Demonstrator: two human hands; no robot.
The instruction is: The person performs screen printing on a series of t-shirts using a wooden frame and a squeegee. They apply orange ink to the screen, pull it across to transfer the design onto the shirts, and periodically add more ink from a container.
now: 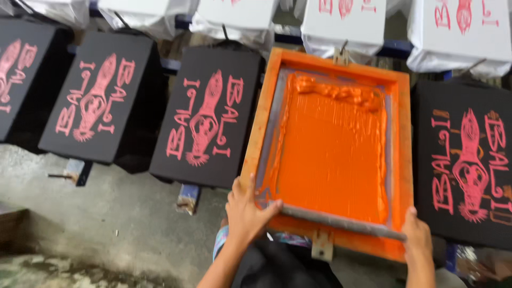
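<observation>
Squeegee point(341, 221) | lies across the near edge of the orange screen frame point(256, 128), between both sets of fingers | left hand point(246, 210) curled on its left end, right hand point(417, 234) closed on its right end | judgement: keep even pressure and a steady tilt, ink point(330, 154) lying beyond the fingers | black shirts point(205, 114) either side.

Views: 1, a head-worn camera.
Position: above the person's own hands, at the near edge of the work row.
Direction: looks down and forward, tilted slightly so the row runs askew.
Nearness: close; the orange screen frame point(330, 154) fills the middle, the forearms enter from the bottom edge.
Reach: the concrete floor point(106, 213) shows lower left.
Shared scene: none, only 1 view.
</observation>
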